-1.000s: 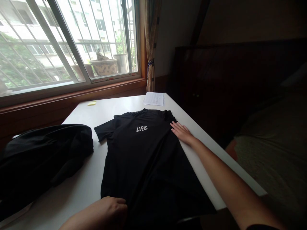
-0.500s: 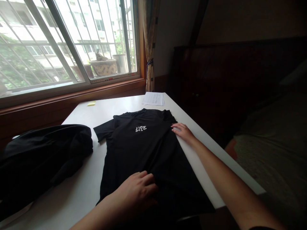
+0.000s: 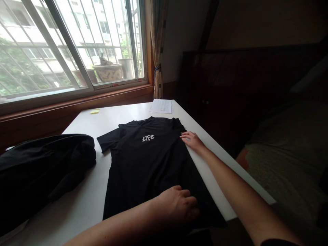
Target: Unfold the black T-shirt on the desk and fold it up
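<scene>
A black T-shirt (image 3: 143,164) with white lettering on its chest is spread on the white table (image 3: 77,126), collar at the far side. Over the lower right part of the shirt is my left hand (image 3: 179,205), its fingers curled and closed. The fingertips are hidden, so I cannot see whether cloth is in them. My right hand (image 3: 191,140) rests at the shirt's right edge, just below the sleeve. Its fingers lie stretched out, with the tips on the cloth.
On the left a heap of black cloth (image 3: 51,160) covers part of the table. Papers (image 3: 161,106) and a yellow sticky note (image 3: 94,111) lie near the far edge. Beyond the table is a barred window (image 3: 102,41), with a tied curtain (image 3: 158,65) beside it.
My left hand has moved right across the lower part of the T-shirt. My right hand stays at the right edge. The whole view has shifted slightly.
</scene>
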Motion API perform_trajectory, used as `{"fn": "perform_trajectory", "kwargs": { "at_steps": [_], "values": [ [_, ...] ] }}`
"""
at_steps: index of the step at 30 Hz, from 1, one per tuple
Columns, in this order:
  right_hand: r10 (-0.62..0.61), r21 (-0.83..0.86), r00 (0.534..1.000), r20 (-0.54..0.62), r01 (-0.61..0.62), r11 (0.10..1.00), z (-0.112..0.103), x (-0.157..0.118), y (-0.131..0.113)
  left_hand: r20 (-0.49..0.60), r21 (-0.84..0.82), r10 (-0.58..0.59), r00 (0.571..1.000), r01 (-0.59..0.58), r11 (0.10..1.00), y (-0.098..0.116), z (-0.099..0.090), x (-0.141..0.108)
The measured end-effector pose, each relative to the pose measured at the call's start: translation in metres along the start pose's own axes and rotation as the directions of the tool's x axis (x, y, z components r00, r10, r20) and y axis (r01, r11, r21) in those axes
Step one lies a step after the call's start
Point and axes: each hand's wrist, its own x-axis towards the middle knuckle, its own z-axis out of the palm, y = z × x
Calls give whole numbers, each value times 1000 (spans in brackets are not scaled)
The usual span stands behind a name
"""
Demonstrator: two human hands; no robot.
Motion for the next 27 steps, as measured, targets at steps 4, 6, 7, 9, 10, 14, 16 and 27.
{"fn": "perform_trajectory", "kwargs": {
  "at_steps": [4,6,7,9,10,14,16,27],
  "values": [
    [-12,-11,1000,19,12,1000,-3,1,-2,-102,-110,71,992,-82,991,-7,0,-5],
    [-12,-22,999,36,13,1000,-5,2,-3,-155,-245,64,986,-102,964,-10,6,-6],
    [-10,-29,999,45,11,1000,-6,2,-3,-174,-320,50,983,-104,942,-11,11,-6],
    [-2,-47,998,64,5,999,-8,3,-5,-188,-455,23,982,-107,884,-12,18,-8],
    [4,-59,997,72,1,998,-9,3,-6,-187,-505,19,982,-113,856,-11,20,-9],
    [45,-124,995,94,-33,992,-9,0,-15,-170,-579,-22,985,-82,812,-9,4,-24],
    [81,-167,993,91,-65,984,-7,-4,-25,-178,-530,-141,974,26,848,-14,-11,-36],
    [119,-278,977,176,-67,958,12,-45,-106,-293,78,-794,533,841,536,-106,19,-147]
  ]
}}
